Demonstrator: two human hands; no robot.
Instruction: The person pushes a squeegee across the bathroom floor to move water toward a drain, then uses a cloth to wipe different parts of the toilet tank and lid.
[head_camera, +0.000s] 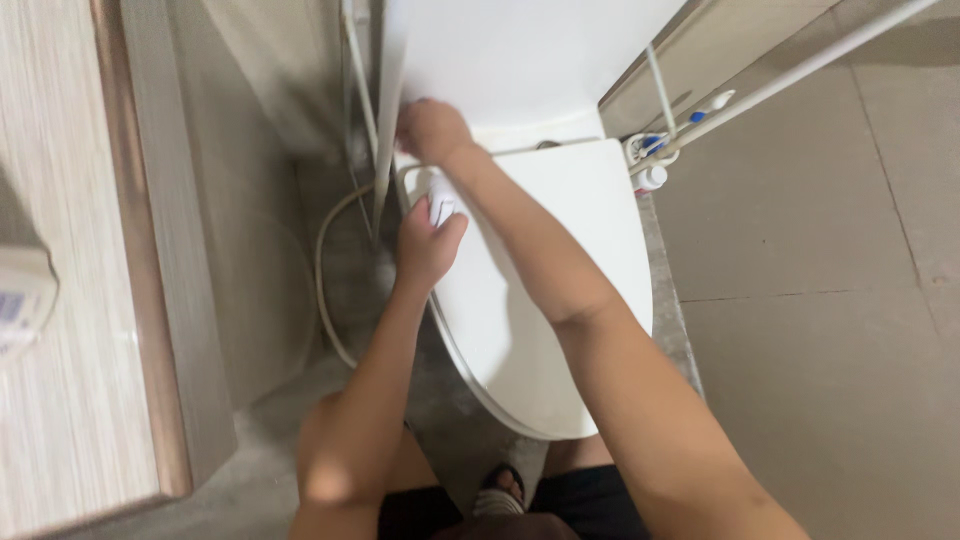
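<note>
While the person leans over a white toilet, the left hand (425, 245) is clenched around a small white thing (441, 208), perhaps a folded wipe or a small bottle; its kind cannot be told. That white thing sits at the rear left corner of the closed toilet lid (560, 290), touching the lid near its hinge. The right hand (432, 130) reaches across above the left one, its fingers (410, 135) curled and pressed against the lower left edge of the white cistern (520, 60), just behind the lid; whether they grip anything there cannot be told, since the back of the hand hides them. Both forearms run up from the bottom of the view, the right one crossing over the lid.

Left of the toilet, a pale hose (325, 290) loops down over the grey floor (800, 350) beside a thin metal pipe (358, 80). A light wooden cabinet (90, 300) stands at the far left. On the right, a small white bottle with blue marks (648, 160) stands near the lid's back corner, beside a white rod (800, 65). A sandalled foot (500, 490) shows below the bowl.
</note>
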